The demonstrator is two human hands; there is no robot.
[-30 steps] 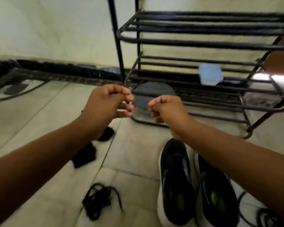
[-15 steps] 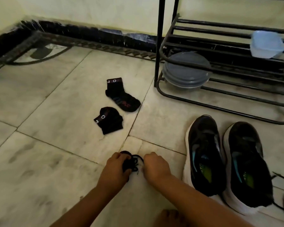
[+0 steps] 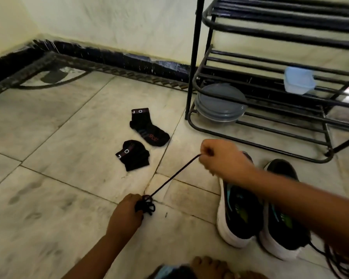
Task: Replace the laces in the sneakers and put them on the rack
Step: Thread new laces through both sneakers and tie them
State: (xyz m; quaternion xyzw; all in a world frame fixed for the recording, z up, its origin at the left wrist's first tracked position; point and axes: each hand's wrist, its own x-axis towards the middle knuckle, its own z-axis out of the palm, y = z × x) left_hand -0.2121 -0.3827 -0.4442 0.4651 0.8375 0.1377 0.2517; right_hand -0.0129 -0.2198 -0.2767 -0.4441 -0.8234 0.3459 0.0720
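Sneakers (image 3: 256, 208), a black pair with thick white soles, stand side by side on the marble floor (image 3: 58, 198) just in front of the rack (image 3: 270, 125). Their toes point up and away toward the rack and their heels toward the person, so each long axis runs near to far. Teal trim and a yellow-green patch show inside the openings; no brand on them can be read.

From the head camera, the only legible writing is on the two black socks (image 3: 143, 137) lying left of the shoes: white letters "J O" on each cuff, and red lettering on the sole of the farther one that looks like "SPORT", though it is blurred.

A dark lace (image 3: 175, 176) stretches taut on a diagonal from lower left to upper right. The left hand (image 3: 127, 214) is curled around the bunched tangle of that lace, low against the floor. The right hand (image 3: 224, 160), raised over the toe of the nearer shoe, has its fingers closed, pinching the lace's free end.

More dark cord (image 3: 330, 258) lies by the right shoe's heel. On the black metal rack's bottom shelf sit a stack of grey lidded containers (image 3: 220, 103) and a pale blue tub (image 3: 298, 80). A bare foot (image 3: 210, 266) shows at the bottom edge.
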